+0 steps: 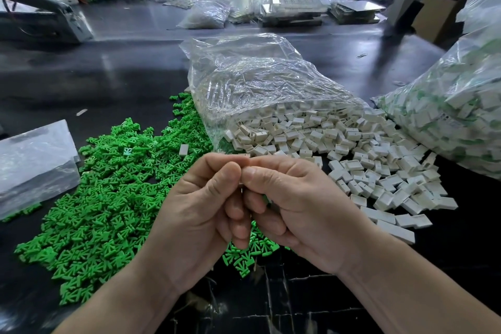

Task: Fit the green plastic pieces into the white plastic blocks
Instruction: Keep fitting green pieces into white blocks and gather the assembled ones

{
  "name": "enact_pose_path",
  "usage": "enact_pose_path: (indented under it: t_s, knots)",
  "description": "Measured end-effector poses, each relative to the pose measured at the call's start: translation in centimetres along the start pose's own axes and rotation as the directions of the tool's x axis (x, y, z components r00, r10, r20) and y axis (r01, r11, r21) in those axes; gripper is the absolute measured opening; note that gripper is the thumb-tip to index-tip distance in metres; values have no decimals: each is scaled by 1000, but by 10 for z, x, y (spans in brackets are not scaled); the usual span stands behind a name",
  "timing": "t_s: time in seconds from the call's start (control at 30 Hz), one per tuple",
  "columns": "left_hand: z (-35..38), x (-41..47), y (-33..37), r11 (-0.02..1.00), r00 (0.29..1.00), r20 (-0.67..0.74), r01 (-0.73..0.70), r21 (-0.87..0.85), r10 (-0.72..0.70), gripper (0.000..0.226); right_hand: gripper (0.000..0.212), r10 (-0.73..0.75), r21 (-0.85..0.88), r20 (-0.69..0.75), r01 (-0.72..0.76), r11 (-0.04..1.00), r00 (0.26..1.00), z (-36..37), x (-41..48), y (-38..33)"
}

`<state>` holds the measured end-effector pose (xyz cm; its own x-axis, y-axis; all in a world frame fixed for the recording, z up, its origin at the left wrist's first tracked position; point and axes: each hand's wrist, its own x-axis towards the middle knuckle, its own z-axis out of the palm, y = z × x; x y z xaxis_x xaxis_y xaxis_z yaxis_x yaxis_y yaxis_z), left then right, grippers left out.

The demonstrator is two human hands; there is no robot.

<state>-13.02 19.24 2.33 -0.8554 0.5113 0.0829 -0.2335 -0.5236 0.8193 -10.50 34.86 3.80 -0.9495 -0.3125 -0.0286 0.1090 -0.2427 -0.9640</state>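
Both hands meet at the centre of the view, just above the near edge of the dark surface (113, 81). The left hand (195, 214) and right hand (295, 214) are curled with thumbs and forefingers pressed tip to tip; a sliver of white shows between the tips at 12 o'clock of the hands, likely a block being pinched, though the piece itself is almost wholly hidden. Whether a green piece is in there too I cannot tell.

The green pieces (108, 198) lie in a broad loose heap at 9 o'clock of the hands, some running under the wrists. The white blocks (352, 149) spill from an open clear bag (257, 81) from 12 to 3 o'clock. A fuller bag (455, 116) of what look like finished parts sits at 2 o'clock, and a flat empty bag (35, 160) at 9 o'clock, far left.

Both parts look light, stiff and smooth, so they may slip or flick away under pressure. The block is best held by its flat side walls, open slot clear; the green piece by its wide end, prongs leading.
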Motion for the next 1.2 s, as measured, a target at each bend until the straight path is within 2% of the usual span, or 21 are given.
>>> enact_pose_path:
  t_s: [0.07,0.37,0.53,0.63,0.7,0.8,0.9,1.03,1.2]
  knots:
    - [0,0,0,1000,1000,3,-9,7,8,29,35,15,9,-2,-15,1000,1000,-1,1,1]
    - [3,-2,0,998,998,-4,-55,42,55,16,28,16,39,35,-18,999,999,4,0,-3]
    - [3,-2,0,997,997,31,-67,31,66,36,34,-1,61,43,-2,998,999,2,0,-5]
    - [-1,-2,5,979,994,15,-113,169,112,30,33,0,90,38,-3,996,999,-1,0,-7]
    - [-4,-3,7,899,980,22,-193,392,200,23,30,21,76,22,-22,997,1000,-2,0,-8]
    - [-7,-4,7,699,940,90,-307,647,329,19,25,41,40,10,-41,998,999,-1,0,-8]
    - [-7,-5,6,592,913,118,-347,728,390,18,22,45,-2,-26,-45,999,999,-1,0,-9]
    - [-5,-8,6,495,887,97,-339,800,451,17,19,30,-25,-57,-32,999,998,-1,0,-8]
    - [0,-6,9,328,839,123,-336,883,530,11,17,50,-5,-86,-51,999,995,-2,1,-8]
